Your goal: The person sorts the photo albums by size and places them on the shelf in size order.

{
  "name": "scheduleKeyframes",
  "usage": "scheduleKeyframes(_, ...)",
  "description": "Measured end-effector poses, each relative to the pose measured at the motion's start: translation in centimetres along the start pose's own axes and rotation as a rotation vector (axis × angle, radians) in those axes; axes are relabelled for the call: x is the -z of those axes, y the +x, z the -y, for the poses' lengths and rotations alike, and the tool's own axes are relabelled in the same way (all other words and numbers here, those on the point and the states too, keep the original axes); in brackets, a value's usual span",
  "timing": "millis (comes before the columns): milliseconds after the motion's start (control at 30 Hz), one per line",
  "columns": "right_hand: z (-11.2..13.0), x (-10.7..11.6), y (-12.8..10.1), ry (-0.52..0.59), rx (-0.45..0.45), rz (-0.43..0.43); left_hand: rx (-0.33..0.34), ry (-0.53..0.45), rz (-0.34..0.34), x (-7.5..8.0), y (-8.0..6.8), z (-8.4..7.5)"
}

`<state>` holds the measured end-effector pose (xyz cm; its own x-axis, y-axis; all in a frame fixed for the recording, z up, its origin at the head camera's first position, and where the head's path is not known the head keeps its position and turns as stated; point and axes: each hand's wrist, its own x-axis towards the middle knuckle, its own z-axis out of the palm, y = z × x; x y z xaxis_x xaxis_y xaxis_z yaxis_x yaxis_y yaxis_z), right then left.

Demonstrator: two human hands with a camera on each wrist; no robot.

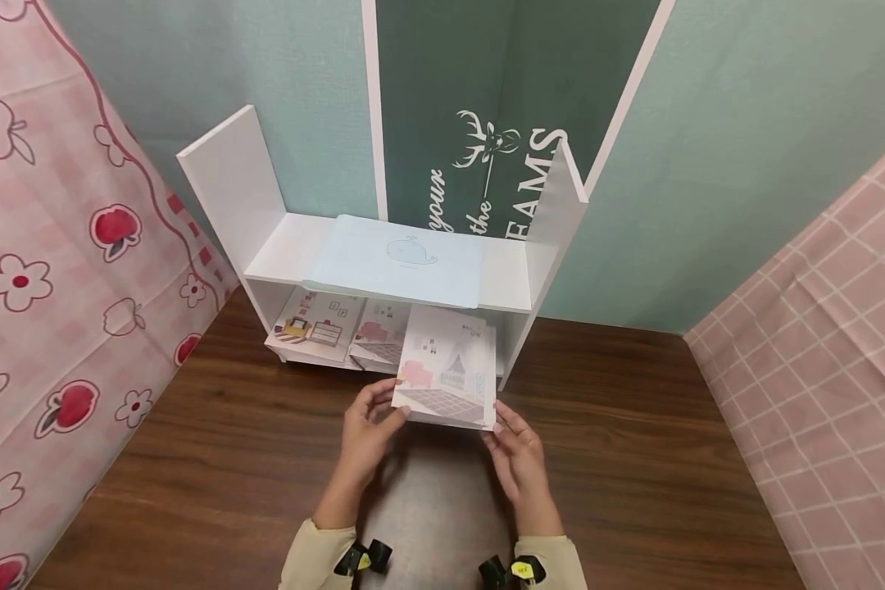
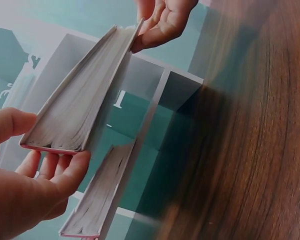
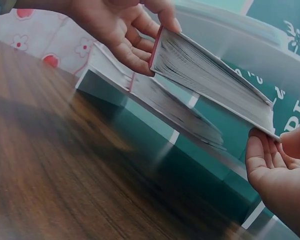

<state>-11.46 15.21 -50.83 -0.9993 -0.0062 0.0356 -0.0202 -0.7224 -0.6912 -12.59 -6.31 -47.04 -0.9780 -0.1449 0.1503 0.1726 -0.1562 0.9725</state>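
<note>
A thick hardcover book with a pink tree and a house on its cover lies flat in the air between both hands, at the front of the white shelf unit. My left hand pinches its near left corner, thumb on top and fingers underneath. At the near right corner, my right hand grips the edge, its fingers below the cover in the right wrist view. The page block faces that camera. Inside the lower compartment, two similar books lie side by side.
A pale blue flat item with a whale drawing covers much of the upper shelf board. Tall white side panels rise at both ends. The unit stands on a dark wood table, with patterned cloths at the sides.
</note>
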Motion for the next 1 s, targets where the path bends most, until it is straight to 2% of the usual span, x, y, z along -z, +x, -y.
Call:
scheduleKeyframes(100,0.0,0.2,0.4,0.020,0.008,0.005,-0.011,-0.013,-0.013,-0.3,0.5,0.4)
scheduleKeyframes(267,0.0,0.5,1.1,0.017,0.010,-0.001,0.011,-0.021,-0.022,-0.8,1.4,0.6)
scheduleKeyframes(400,0.2,0.7,1.8,0.021,-0.010,-0.049,0.029,-0.013,-0.022,-1.5,1.7,-0.6)
scheduleKeyframes(500,0.5,0.8,2.4,0.039,-0.026,-0.072,0.037,0.002,-0.026,-1.8,2.1,-0.5)
scheduleKeyframes(633,0.8,0.9,3.3,0.062,-0.032,-0.078,0.059,-0.011,-0.035,-2.0,3.3,1.1)
scheduleKeyframes(833,0.5,1.2,4.2,0.117,-0.012,-0.038,0.052,0.009,-0.044,-2.5,4.7,1.7)
scheduleKeyframes(1000,0.4,1.7,5.0,0.169,-0.009,-0.019,0.074,0.002,-0.032,-2.8,5.3,1.9)
